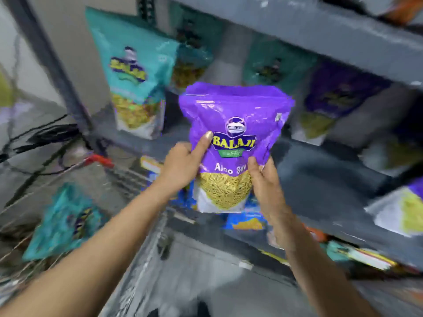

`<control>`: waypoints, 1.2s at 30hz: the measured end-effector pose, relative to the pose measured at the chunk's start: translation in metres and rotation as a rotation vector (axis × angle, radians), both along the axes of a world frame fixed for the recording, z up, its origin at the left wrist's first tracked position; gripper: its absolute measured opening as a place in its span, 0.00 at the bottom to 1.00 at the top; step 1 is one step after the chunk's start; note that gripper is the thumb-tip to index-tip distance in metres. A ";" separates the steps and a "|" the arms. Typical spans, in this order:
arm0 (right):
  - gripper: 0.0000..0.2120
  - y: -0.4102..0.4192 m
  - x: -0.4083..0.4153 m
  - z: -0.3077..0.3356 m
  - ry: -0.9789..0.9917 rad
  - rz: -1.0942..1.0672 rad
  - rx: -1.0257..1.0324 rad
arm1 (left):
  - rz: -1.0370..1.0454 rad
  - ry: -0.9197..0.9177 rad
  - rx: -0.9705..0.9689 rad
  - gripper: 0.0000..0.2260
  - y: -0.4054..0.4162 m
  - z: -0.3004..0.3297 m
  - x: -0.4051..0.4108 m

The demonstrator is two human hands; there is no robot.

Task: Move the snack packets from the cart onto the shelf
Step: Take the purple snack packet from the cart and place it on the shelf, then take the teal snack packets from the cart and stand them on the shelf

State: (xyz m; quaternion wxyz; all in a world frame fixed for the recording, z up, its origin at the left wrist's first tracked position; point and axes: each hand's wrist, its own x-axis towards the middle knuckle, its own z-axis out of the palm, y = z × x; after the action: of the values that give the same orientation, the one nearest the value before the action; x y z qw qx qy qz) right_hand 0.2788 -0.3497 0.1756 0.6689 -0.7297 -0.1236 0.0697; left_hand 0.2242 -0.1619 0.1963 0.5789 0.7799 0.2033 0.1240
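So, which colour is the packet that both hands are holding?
Purple packet, with a clear window showing yellow sev at the bottom; the head view shows it.

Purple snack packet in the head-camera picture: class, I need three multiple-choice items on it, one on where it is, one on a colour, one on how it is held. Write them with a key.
1. Where is the purple packet?
A. Lying in the cart
B. Held up in front of the shelf
C. Flat on the floor

2. What colour is the packet left in the cart?
A. Teal
B. Red
C. Black

3. How is the purple packet held?
A. By the left hand alone
B. Pinched at its top edge by one hand
C. Upright, by both hands at its lower half

Key:
1 B: it hangs in the air before the grey shelf, not yet set down.
2 A: the teal packet lies in the wire cart.
3 C: the left hand and the right hand grip its two sides, label upright.
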 end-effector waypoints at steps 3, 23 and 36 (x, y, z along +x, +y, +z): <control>0.14 -0.069 0.027 0.010 -0.018 -0.197 0.032 | -0.104 -0.027 -0.002 0.31 -0.076 0.017 0.052; 0.22 -0.213 0.100 0.000 -0.207 -0.758 -0.080 | -0.457 -0.048 -0.060 0.24 -0.238 -0.005 0.164; 0.01 0.056 -0.029 -0.045 -0.554 -0.171 -0.228 | 0.200 -0.035 -0.193 0.05 0.011 -0.086 -0.040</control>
State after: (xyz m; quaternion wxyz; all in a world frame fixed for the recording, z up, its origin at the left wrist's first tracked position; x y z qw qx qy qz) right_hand 0.2502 -0.2935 0.1311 0.5272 -0.7989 -0.2306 -0.1748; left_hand 0.1844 -0.1506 0.1103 0.6393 0.6943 0.2807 0.1744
